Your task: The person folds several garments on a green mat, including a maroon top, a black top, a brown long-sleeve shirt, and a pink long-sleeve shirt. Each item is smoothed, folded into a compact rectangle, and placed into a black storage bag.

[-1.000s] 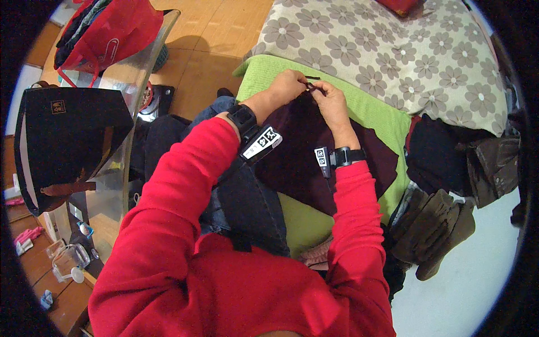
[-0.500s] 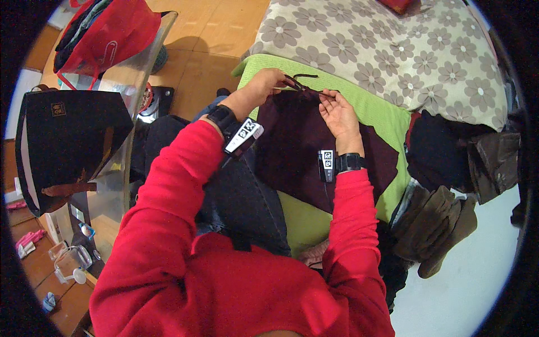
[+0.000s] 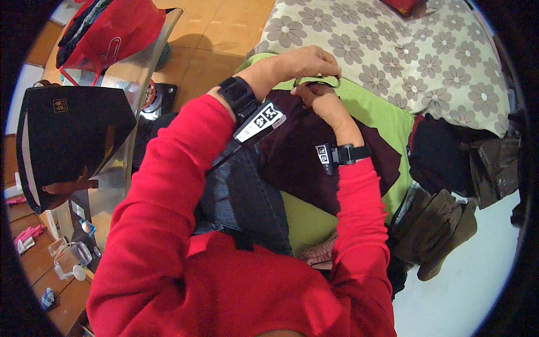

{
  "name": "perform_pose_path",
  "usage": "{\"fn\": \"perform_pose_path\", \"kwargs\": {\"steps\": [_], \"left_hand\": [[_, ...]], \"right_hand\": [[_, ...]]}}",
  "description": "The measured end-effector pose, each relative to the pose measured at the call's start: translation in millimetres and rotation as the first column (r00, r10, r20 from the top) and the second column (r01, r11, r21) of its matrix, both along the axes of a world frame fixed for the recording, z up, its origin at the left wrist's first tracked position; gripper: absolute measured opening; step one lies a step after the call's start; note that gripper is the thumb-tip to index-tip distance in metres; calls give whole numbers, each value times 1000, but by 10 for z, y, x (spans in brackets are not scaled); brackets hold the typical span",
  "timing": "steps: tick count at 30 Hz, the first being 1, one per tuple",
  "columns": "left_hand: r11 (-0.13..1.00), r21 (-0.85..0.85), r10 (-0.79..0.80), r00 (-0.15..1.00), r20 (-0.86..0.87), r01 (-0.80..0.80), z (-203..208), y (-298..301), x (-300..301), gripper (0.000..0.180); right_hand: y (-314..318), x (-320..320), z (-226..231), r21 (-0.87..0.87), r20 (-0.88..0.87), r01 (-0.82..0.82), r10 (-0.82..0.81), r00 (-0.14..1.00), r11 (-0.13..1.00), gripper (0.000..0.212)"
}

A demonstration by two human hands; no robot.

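A dark maroon cloth [image 3: 297,163] lies spread over a light green cloth [image 3: 387,129]. At its far edge a thin dark cord [image 3: 332,84] curves between my hands. My left hand [image 3: 315,63] reaches over from the left, fingers pinched together on the cord. Just below it, my right hand [image 3: 321,100] is bent in at the cloth's far edge, its fingers closed on the cord where it meets the cloth. The right fingertips are partly shaded. Each wrist wears a black strap with a white patterned tag.
A bed cover with grey flowers [image 3: 438,73] lies beyond the green cloth. Folded dark clothes [image 3: 441,154] and brown garments [image 3: 435,230] are piled at right. At left stand a red bag [image 3: 120,36] and a black bag [image 3: 73,135] on a clear-topped table.
My left hand has moved right and away from me, drawing the cord across above my right hand. My right hand has shifted left and turned inward, its fingers now closed.
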State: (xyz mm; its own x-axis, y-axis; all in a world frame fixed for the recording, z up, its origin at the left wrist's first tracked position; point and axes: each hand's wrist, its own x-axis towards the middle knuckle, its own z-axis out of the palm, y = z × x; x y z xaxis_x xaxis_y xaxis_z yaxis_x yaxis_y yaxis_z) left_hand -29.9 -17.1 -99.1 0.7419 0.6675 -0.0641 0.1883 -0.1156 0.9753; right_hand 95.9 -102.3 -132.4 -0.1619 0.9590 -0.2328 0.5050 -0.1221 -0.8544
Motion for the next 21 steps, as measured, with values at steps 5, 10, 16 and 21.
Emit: {"fn": "perform_pose_path", "kwargs": {"steps": [5,10,16,21], "left_hand": [[1000,-25,19,994,111,-16,-441,-122,-95,36],[986,-162,1,989,-151,-26,-594,-132,-260,27],[980,-134,-159,982,-101,145,-511,-167,-249,30],[998,-31,-64,983,-170,60,-585,-243,-163,29]], "right_hand": [[-29,195,22,-223,-423,67,-158,892,973,37],[-42,374,-18,-316,-481,165,-307,821,934,30],[-8,348,34,-201,-528,14,-120,841,980,19],[-4,340,62,-99,-334,29,-61,941,995,14]]}}
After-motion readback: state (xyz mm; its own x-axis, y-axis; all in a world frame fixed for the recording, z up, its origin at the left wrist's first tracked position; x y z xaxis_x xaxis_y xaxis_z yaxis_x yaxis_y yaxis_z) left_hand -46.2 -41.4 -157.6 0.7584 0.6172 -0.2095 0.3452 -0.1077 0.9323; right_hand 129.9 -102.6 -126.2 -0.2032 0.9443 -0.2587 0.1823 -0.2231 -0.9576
